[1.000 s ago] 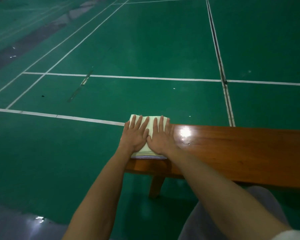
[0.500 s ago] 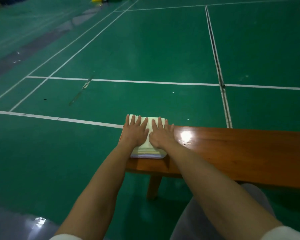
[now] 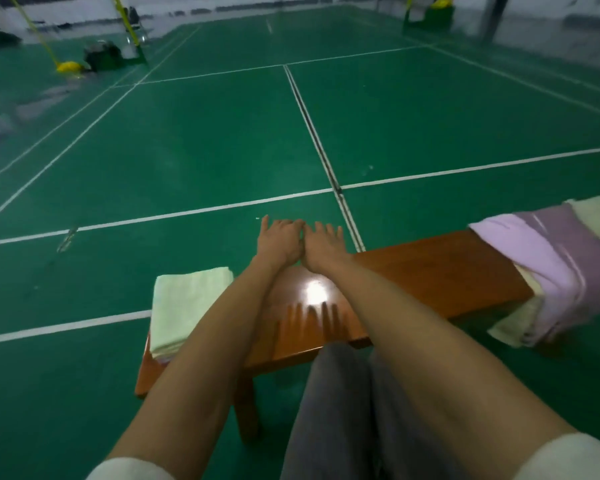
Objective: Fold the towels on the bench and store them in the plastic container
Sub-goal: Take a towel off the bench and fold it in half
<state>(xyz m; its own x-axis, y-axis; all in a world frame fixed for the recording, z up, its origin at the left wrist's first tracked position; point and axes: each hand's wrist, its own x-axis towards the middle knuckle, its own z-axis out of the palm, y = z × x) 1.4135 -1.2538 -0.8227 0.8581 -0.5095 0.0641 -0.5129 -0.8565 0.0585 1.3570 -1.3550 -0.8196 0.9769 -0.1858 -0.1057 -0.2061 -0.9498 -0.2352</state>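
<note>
Holding my left hand (image 3: 280,239) and right hand (image 3: 323,244) empty with loose fingers above the bench (image 3: 430,271), I judge one folded towel (image 3: 187,306) done at lower left, the unfolded towels (image 3: 561,268) waiting at right, no container visible.

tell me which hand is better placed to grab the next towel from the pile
Right, probably. The unfolded towel pile lies at the bench's right end, on the right hand's side. The left hand sits nearer the folded towel. Both hands hover empty.
</note>
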